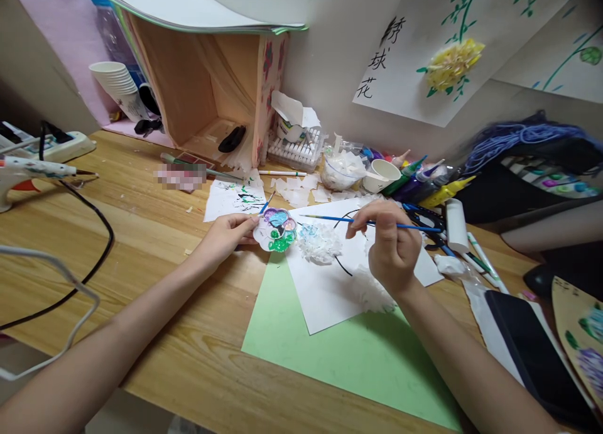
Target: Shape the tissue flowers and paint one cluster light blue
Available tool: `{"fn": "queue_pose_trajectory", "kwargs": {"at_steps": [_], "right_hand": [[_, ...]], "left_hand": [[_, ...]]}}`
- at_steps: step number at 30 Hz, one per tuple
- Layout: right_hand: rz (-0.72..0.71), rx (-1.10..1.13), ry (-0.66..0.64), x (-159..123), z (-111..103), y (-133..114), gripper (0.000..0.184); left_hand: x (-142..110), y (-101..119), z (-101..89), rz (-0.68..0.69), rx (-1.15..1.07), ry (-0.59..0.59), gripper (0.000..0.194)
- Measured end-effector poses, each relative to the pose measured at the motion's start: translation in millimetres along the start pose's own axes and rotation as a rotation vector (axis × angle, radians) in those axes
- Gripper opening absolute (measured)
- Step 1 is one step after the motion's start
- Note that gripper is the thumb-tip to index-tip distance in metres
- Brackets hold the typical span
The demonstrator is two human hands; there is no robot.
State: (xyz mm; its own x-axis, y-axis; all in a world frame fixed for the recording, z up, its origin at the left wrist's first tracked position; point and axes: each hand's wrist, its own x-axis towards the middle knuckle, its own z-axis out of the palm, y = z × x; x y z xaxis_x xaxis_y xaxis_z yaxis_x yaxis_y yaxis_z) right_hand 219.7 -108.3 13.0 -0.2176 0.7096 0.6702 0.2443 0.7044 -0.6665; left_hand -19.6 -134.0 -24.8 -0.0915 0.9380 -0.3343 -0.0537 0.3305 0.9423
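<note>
Across the head view, I have the left hand [233, 228] pinching the palette [276, 230] and the right hand [394, 249] pinching the brush [325, 218], tip near the partly blue-tinted paper flower [321, 245] on the white sheet [313, 305]; I'd dab lightly, sparing the petals.

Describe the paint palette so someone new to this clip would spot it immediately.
On the wooden desk lies a green sheet bearing white paper. Near that paper's left edge, the left hand holds a flower-shaped palette. Green, blue and purple paint sets it apart from the whitish ruffled flower beside it.
</note>
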Motion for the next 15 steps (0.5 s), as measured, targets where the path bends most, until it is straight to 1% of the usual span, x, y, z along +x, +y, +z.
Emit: {"fn": "queue_pose_trajectory", "kwargs": {"at_steps": [1, 3, 7, 10, 15], "right_hand": [[0.002, -0.020, -0.018, -0.2, -0.3, 1.0, 0.037], [0.001, -0.060, -0.098, -1.3, 0.1, 3.7, 0.037], [-0.053, -0.114, -0.245, -5.1, 4.2, 8.1, 0.032], [-0.086, -0.141, -0.287, -7.0, 7.4, 9.4, 0.028], [-0.108, -0.148, -0.324, -8.0, 9.8, 9.6, 0.028]], "left_hand": [[0.6, 0.9, -1.0, 0.005, 0.006, 0.014, 0.034], [1.0, 3.5, -2.5, 0.013, 0.014, 0.032, 0.034], [-1.8, 9.7, -3.0, 0.014, 0.016, 0.059, 0.031], [-4.1, 12.3, -2.0, 0.008, 0.017, 0.067, 0.030], [-2.4, 9.0, -2.2, 0.017, -0.002, 0.029, 0.033]]}}
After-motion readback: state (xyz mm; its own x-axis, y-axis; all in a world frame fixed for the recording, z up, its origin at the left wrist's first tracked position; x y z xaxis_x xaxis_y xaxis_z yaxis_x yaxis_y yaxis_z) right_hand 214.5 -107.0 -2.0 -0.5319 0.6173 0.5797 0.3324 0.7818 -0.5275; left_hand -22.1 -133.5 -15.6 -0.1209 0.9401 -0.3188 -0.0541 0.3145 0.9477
